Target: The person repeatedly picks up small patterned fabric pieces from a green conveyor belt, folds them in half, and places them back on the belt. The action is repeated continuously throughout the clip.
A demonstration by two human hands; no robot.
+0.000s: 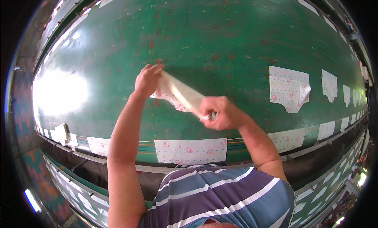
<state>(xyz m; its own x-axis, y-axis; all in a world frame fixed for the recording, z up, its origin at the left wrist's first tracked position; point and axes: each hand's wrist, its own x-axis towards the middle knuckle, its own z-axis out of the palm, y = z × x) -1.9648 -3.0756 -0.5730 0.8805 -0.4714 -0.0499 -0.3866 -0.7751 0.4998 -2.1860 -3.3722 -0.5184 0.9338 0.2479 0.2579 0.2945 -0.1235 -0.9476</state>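
Note:
A white printed fabric piece (pixel 174 95) stretches slantwise between my two hands above a green table (pixel 192 45). My left hand (pixel 149 79) grips its upper left corner. Lower down and to the right, my right hand (pixel 220 112) pinches the opposite end in curled fingers. Part of the cloth is folded over and blurred, and its lower edge hangs near or on the table; which of the two is unclear. Right of my right hand lies a brief-shaped printed fabric piece (pixel 285 89), one side of it curled up.
Smaller-looking fabric pieces (pixel 329 84) continue in a row to the right. Along the near edge lie printed rectangular pieces (pixel 190 150) and a crumpled pale cloth (pixel 61 133) at left. A metal rail (pixel 90 157) borders the table. Behind me stands another table with white pieces (pixel 75 192).

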